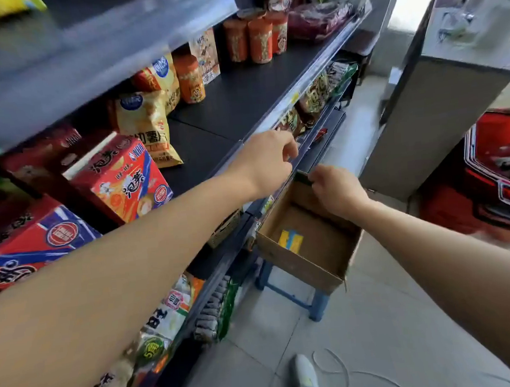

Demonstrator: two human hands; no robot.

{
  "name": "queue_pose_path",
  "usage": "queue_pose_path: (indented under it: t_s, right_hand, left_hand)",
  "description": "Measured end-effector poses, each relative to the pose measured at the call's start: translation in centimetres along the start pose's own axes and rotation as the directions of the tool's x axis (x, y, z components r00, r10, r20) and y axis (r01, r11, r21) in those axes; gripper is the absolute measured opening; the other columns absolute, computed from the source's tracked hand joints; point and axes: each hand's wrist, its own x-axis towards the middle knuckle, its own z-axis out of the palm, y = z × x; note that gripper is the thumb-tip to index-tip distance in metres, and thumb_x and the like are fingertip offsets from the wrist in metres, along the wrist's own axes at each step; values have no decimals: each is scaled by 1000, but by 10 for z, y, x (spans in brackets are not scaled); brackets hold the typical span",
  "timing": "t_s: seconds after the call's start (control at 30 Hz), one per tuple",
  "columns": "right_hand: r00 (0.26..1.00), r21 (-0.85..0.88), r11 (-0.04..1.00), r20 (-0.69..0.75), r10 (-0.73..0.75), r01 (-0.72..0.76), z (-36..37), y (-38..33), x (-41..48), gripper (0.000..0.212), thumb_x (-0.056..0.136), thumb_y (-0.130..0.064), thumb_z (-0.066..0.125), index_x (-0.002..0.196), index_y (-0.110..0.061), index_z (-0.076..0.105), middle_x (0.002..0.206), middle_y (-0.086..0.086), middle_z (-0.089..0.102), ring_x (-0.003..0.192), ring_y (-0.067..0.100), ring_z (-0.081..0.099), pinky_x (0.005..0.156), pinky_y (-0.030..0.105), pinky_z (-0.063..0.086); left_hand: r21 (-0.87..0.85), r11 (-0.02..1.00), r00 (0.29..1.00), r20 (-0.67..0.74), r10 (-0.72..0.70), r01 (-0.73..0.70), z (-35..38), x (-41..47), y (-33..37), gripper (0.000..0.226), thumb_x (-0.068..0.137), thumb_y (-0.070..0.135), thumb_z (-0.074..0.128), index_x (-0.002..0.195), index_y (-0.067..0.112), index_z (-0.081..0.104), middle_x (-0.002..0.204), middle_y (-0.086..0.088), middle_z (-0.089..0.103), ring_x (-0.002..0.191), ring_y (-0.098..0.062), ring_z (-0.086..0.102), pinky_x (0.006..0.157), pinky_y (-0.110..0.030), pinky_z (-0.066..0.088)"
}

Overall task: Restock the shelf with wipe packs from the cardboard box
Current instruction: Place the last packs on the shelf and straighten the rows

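Stage: late, by the look of the box.

The brown open-topped cardboard box [302, 266] stands on a blue-legged stool [319, 306] just beside the dark multi-tier shop shelf [226, 110]. Its floor is nearly bare. Only one flat yellow-and-blue pack [291, 241] lies inside, toward the shelf-side wall. You can take that for a wipe pack, though the print is too small to read.

Your left hand [271, 158] is at the front rail of the middle tier, knuckles up, fingers curled down over the edge toward the tier below. The fingertips are hidden, so I cannot tell whether they pinch a pack or nothing.

Your right hand [337, 191] is at the far rim of the cardboard box, fingers curled round it. A small dark green corner [303, 178] shows at the fingertips. Whether it is a pack or a box flap, I cannot tell.

Shelf state: the middle tier carries red snack cartons [121, 179], yellow crisp bags [147, 122] and orange canisters [260, 40] toward the back, with a wide bare dark stretch in front. The tiers below hold green and white packets, mostly hidden by the rails. No row of wipe packs can be picked out for certain.

Judgement: most of the stock looks to be out of the box. What is left is the one pack on the box floor, plus whatever your left hand may be setting in.
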Motion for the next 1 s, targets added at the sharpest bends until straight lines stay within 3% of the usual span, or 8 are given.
queue_pose_path:
  t_s: [0.23, 0.33, 0.4, 0.5, 0.63, 0.7, 0.77, 1.0]
  right_hand:
    - [911, -81, 994, 399, 100, -73, 98, 76, 36, 24, 89, -8, 53, 112, -6, 62, 116, 12, 63, 108, 31, 59, 90, 36, 50]
    - [880, -101, 989, 452, 144, -110, 147, 102, 56, 17, 91, -17, 55, 103, -6, 60, 116, 16, 62, 109, 33, 58, 84, 33, 47]
    - [858, -104, 982, 476, 191, -160, 182, 118, 67, 27, 89, -19, 60, 111, -2, 60, 117, 15, 62, 108, 31, 59, 78, 31, 45]
    - [789, -125, 953, 537, 298, -275, 230, 135, 80, 36, 89, -16, 60, 120, 1, 55, 108, 13, 57, 108, 29, 58, 83, 31, 46]
    - [645, -18, 854, 646, 407, -521, 286, 152, 92, 12, 87, -22, 65, 85, -13, 57, 90, 6, 53, 83, 21, 56, 72, 27, 48]
    - [622, -4, 824, 654, 431, -566, 308, 153, 101, 35, 85, -32, 68, 106, -6, 58, 101, 9, 58, 97, 24, 62, 83, 32, 54]
    - [613, -32, 806, 631, 476, -592, 325, 151, 107, 65, 81, -38, 71, 128, 1, 48, 123, 15, 56, 116, 29, 57, 97, 38, 49]
    - [606, 29, 743, 602, 521, -668, 359, 158, 126, 70, 92, -42, 54, 144, -2, 29, 148, 13, 38, 134, 27, 41, 90, 16, 48]
  left_hand:
    - [-17, 994, 989, 99, -110, 112, 100, 50, -42, 21, 86, -1, 50, 98, 12, 62, 105, -4, 62, 90, -20, 53, 76, -28, 44]
    - [13, 987, 980, 113, -163, 163, 142, 68, -66, 26, 85, -1, 50, 103, 11, 64, 92, 1, 52, 88, -17, 50, 73, -26, 39]
    - [-6, 980, 973, 121, -199, 201, 168, 74, -82, 26, 85, -1, 51, 103, 12, 64, 92, 1, 54, 90, -17, 53, 77, -28, 45]
    - [-40, 968, 963, 117, -243, 249, 198, 71, -106, 24, 85, 0, 52, 101, 13, 65, 93, 1, 59, 91, -17, 56, 80, -26, 46]
    - [-49, 950, 948, 106, -301, 307, 221, 61, -134, 23, 86, 2, 54, 101, 15, 66, 93, 2, 62, 88, -14, 56, 79, -24, 47]
    - [-60, 940, 940, 95, -329, 335, 228, 60, -145, 22, 86, 3, 55, 100, 16, 66, 95, 1, 65, 90, -15, 59, 83, -28, 50]
    - [-66, 930, 930, 96, -354, 361, 235, 60, -154, 22, 87, 4, 55, 101, 16, 66, 98, 1, 66, 92, -16, 60, 84, -29, 50]
    - [-74, 921, 923, 73, -377, 382, 246, 67, -173, 22, 87, 4, 54, 101, 17, 66, 94, 3, 64, 90, -15, 59, 79, -24, 47]
